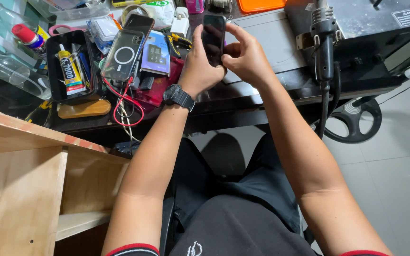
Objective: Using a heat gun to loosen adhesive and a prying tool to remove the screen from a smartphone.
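Both hands are up over the far edge of the tabletop (262, 95), and they are sharing one dark phone (213, 33), held upright between them, screen side turned toward the person. The left hand (199, 66), the one with the black wristwatch (179, 96), is wrapping around the phone's lower left side, fingers (198, 35) curled shut against its edge. The right hand (246, 57) is closing on the right edge, thumb reaching across the top corner.

Judging from the grip, the work here is at the phone's rim, so steady, even pressure looks wise: the left hand bracing, the right doing the fine part, and the phone kept low over the tabletop in case it slips. Pressing at the edges rather than mid-glass seems the safer way.

To the left, a clear phone case (122, 56) is leaning by a black tray (53, 71) holding a glue tube (69, 71), with red wires (125, 102) trailing off the near edge. A hot-air handle (323, 42) is hanging on the right, well apart.
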